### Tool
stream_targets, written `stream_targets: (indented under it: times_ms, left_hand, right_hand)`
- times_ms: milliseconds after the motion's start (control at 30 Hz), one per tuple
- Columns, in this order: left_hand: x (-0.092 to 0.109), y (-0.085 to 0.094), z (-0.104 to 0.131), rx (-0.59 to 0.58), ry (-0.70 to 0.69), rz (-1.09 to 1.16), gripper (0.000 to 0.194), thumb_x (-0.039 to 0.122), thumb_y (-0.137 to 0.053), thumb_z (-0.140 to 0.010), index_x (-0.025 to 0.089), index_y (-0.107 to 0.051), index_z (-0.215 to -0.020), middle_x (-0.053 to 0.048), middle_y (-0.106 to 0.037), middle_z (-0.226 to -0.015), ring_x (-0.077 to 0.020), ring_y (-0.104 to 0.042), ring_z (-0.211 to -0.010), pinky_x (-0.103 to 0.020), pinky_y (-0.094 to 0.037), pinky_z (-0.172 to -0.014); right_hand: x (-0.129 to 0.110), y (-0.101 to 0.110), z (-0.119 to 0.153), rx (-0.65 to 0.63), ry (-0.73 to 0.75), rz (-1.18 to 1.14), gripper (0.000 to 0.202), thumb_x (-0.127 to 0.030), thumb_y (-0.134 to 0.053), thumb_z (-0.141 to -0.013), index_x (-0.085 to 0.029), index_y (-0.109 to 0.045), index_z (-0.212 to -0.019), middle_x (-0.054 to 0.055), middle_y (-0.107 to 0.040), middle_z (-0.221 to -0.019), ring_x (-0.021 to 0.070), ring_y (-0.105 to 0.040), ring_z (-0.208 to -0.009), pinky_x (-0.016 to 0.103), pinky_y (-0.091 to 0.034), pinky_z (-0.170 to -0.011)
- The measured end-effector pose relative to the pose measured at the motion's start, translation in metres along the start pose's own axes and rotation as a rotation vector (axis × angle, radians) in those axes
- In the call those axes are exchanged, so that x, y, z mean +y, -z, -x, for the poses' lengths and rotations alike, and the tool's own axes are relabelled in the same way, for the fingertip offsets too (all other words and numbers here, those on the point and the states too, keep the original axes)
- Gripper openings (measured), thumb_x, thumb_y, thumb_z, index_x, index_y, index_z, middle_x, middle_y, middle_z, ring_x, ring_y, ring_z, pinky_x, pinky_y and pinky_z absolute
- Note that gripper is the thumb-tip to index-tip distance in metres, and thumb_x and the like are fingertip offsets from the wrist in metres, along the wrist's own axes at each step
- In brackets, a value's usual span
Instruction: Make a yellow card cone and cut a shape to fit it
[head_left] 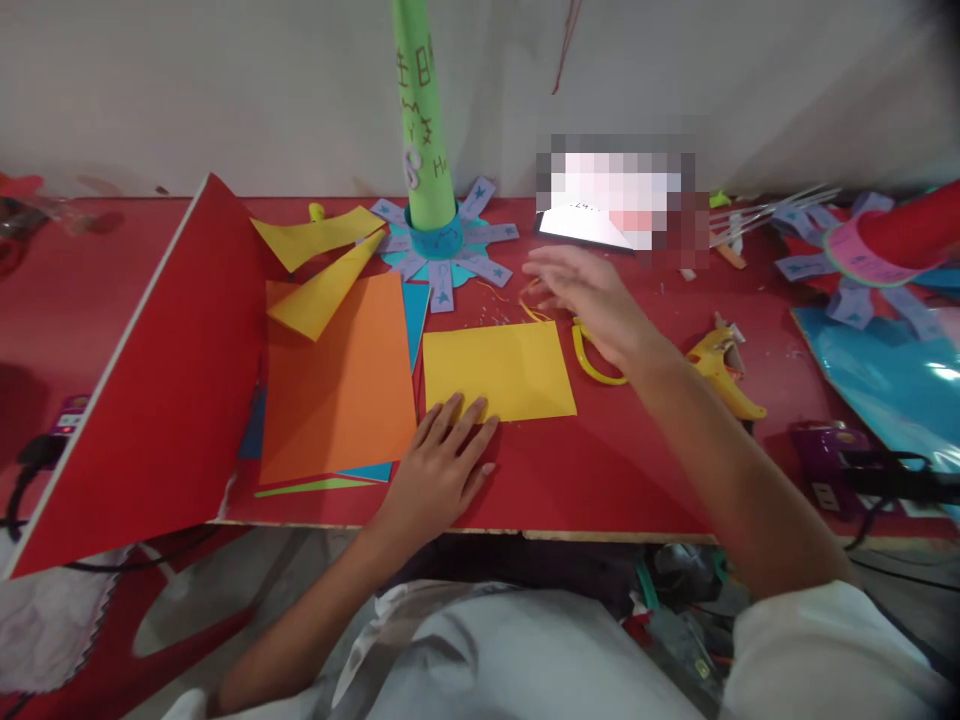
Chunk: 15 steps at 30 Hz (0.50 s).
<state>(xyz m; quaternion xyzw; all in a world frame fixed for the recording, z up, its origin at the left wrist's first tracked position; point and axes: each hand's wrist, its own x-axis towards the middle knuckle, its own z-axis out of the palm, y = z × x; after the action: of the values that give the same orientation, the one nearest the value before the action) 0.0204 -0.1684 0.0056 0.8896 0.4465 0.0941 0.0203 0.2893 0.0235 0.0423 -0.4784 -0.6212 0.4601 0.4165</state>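
A yellow rectangular sheet (510, 365) lies flat on the red table. My left hand (446, 465) rests at its lower left edge, fingers spread and the tips on the sheet. My right hand (585, 295) is above the table beyond the sheet's far right corner, its fingers stretched out and nothing visible in them. Partly under that hand is a yellow loop-shaped handle (596, 365); the rest of it is hidden. Thin orange strips (536, 312) lie near the fingers. To the left is an orange sheet (341, 385) on top of blue ones, with yellow cut pieces (330, 285) at its top.
A green paper tube (427, 130) stands upright on a flower-shaped base at the back. Behind my right hand a lit screen (600, 205) is partly blurred. A yellow glue gun (724, 370) lies at right. A red panel (157, 380) rises at left. A purple power strip (832, 460) sits at right.
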Motion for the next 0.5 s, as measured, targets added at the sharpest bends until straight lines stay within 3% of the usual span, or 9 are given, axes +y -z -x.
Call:
stream_targets:
  times_ms: [133,200,267,367,500]
  left_hand:
    - [0.000,0.001,0.000,-0.015,-0.003,-0.005,0.054,0.039,-0.052,-0.115,0.021,-0.056,-0.165,-0.007,-0.047,-0.178,-0.0391,-0.044,-0.166,-0.059,-0.048,-0.132]
    - [0.000,0.001,0.000,-0.013,-0.005,-0.009,0.053,0.038,-0.053,-0.114,0.021,-0.058,-0.164,-0.008,-0.048,-0.177,-0.0398,-0.046,-0.165,-0.059,-0.049,-0.132]
    - [0.001,0.000,0.000,-0.012,-0.008,-0.017,0.051,0.037,-0.055,-0.113,0.021,-0.061,-0.161,-0.009,-0.051,-0.175,-0.0410,-0.048,-0.163,-0.060,-0.049,-0.132]
    - [0.002,0.000,-0.001,-0.018,-0.008,-0.034,0.050,0.035,-0.056,-0.112,0.019,-0.063,-0.159,-0.011,-0.055,-0.173,-0.0425,-0.049,-0.162,-0.061,-0.048,-0.131]
    - [0.005,0.003,-0.003,-0.031,-0.001,-0.062,0.051,0.033,-0.054,-0.113,0.019,-0.060,-0.162,-0.011,-0.052,-0.175,-0.0425,-0.050,-0.162,-0.062,-0.048,-0.131]
  right_hand:
    - [-0.005,-0.011,0.017,-0.032,0.247,0.456,0.045,-0.046,-0.044,-0.117,-0.026,-0.070,-0.148,0.012,-0.068,-0.160,0.0329,-0.058,-0.156,0.063,-0.046,-0.130]
    - [-0.005,-0.017,0.042,-0.122,0.341,0.629,0.046,-0.041,-0.042,-0.118,-0.026,-0.068,-0.153,0.011,-0.063,-0.167,0.0333,-0.054,-0.160,0.065,-0.043,-0.132]
    - [-0.001,-0.023,0.073,-0.310,0.401,0.735,0.048,-0.034,-0.042,-0.117,-0.026,-0.063,-0.160,0.011,-0.062,-0.168,0.0302,-0.060,-0.155,0.059,-0.049,-0.129]
    - [0.014,-0.032,0.120,-0.492,0.502,0.880,0.054,-0.032,-0.050,-0.115,-0.018,-0.055,-0.166,0.015,-0.058,-0.171,0.0320,-0.055,-0.160,0.058,-0.047,-0.132]
    - [0.031,-0.031,0.161,-0.509,0.510,0.984,0.071,-0.044,-0.056,-0.113,-0.014,-0.038,-0.175,0.016,-0.044,-0.180,0.0341,-0.039,-0.170,0.062,-0.038,-0.137]
